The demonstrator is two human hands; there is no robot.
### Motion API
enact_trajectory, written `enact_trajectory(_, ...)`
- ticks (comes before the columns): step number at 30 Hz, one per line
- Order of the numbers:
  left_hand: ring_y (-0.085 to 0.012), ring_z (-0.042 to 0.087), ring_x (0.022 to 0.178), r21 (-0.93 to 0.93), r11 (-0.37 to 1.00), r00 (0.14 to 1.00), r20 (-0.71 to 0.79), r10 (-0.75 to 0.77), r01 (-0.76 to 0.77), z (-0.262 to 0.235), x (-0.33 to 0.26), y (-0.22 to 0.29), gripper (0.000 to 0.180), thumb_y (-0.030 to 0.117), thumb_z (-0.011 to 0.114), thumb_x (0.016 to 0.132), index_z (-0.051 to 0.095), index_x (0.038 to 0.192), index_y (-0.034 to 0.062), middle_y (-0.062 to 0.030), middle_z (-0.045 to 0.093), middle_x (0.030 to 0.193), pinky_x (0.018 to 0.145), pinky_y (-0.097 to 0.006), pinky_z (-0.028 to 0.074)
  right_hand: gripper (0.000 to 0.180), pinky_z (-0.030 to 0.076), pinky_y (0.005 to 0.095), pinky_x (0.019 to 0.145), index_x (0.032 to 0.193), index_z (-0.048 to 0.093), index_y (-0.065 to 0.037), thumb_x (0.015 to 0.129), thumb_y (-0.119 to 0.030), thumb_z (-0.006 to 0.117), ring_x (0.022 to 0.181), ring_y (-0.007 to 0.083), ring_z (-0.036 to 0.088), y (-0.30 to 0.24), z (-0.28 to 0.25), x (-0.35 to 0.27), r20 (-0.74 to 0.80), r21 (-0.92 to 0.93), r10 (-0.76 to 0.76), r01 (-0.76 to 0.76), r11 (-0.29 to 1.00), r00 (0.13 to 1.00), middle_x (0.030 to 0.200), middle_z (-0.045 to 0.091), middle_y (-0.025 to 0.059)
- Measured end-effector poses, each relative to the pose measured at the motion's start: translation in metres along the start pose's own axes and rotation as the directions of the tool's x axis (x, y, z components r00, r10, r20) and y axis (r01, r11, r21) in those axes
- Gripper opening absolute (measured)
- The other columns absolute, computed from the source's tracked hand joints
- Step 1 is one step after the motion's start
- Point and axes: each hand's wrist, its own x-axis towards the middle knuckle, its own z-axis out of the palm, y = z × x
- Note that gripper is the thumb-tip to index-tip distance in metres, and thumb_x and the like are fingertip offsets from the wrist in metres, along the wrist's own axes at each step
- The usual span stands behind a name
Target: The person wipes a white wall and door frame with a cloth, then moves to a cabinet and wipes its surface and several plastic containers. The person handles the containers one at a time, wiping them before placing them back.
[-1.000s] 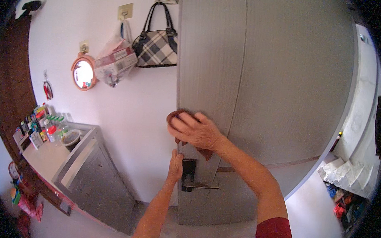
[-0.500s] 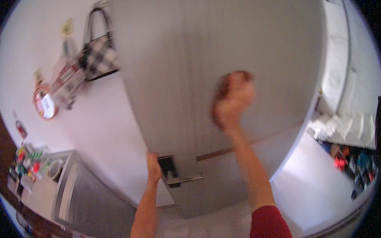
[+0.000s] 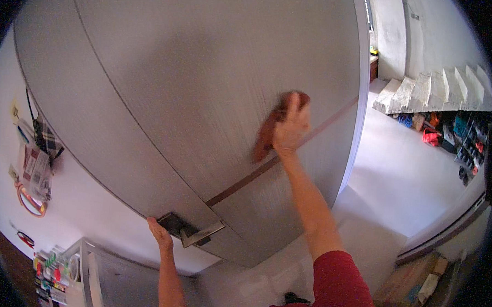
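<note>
The right hand [image 3: 292, 134] is gripping a brown cloth [image 3: 265, 139] against the gray door [image 3: 228, 65], just above its stripe [image 3: 236, 187]; the left hand [image 3: 161, 237] is touching the door near its handle [image 3: 203, 234], grip unclear. Nothing is showing me how much surface is covered or left.

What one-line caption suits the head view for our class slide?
Right hand holds a brown cloth against a grey door, left hand at its edge.

Across the centre, the grey door [image 3: 222, 59] shows a matt, finely streaked, wood-like face; dull brown cloth [image 3: 266, 137] mid-frame; below, a smooth metallic lever handle [image 3: 203, 234] gleams; upper right, rough, concrete-looking steps [image 3: 435, 89]!
</note>
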Motion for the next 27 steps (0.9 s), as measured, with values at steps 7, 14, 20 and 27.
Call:
enact_trajectory(7,-0.0285,0.017,0.137,0.063,0.998,0.999,0.025,-0.031,0.03,0.057,0.006,0.019,0.064,0.041,0.028,0.098,0.02,0.139,-0.0074,-0.0198,0.017,0.148,0.112,-0.036,0.012,0.051,0.037,0.0459,0.091,0.128,0.04,-0.005,0.08,-0.011,0.055,0.107,0.0379,0.047,0.222,0.009,-0.103,0.414,-0.494,0.592,-0.376,0.784,0.692,0.123,0.045,0.0196)
enact_trajectory(14,-0.0293,0.017,0.137,0.077,0.996,0.999,-0.035,-0.038,0.041,0.006,0.002,0.004,0.066,0.043,0.029,0.097,0.02,0.139,-0.0084,-0.0206,0.019,0.147,0.112,-0.036,0.011,0.059,0.036,0.0514,0.087,0.127,0.043,-0.01,0.071,-0.011,0.059,0.106,0.0436,0.043,-0.026,-0.009,-0.004,0.03,0.125,0.143,-0.145,0.982,0.989,0.115,0.044,0.0259)
enact_trajectory(20,-0.0309,0.024,0.134,-0.06,0.998,1.0,-0.018,0.022,-0.023,0.062,-0.018,0.068,0.066,0.044,0.031,0.097,0.027,0.135,-0.01,-0.0235,0.027,0.142,0.111,-0.037,0.015,0.085,0.021,0.0535,0.097,0.136,0.038,-0.027,0.058,-0.024,0.071,0.131,0.0401,0.021,-0.122,-0.036,-0.002,0.209,0.385,-0.45,0.35,0.854,0.868,0.137,0.028,0.0216)
enact_trajectory(27,-0.0328,0.024,0.134,0.02,0.999,0.979,-0.195,0.051,-0.048,0.045,0.002,0.022,0.059,0.036,0.026,0.098,0.028,0.136,-0.0089,-0.0229,0.024,0.144,0.112,-0.04,0.015,0.085,0.028,0.0529,0.094,0.128,0.043,-0.034,0.05,-0.031,0.077,0.127,0.0363,0.03,-0.129,-0.014,0.025,-0.103,0.436,-0.692,0.657,0.615,0.715,0.135,0.036,0.0131)
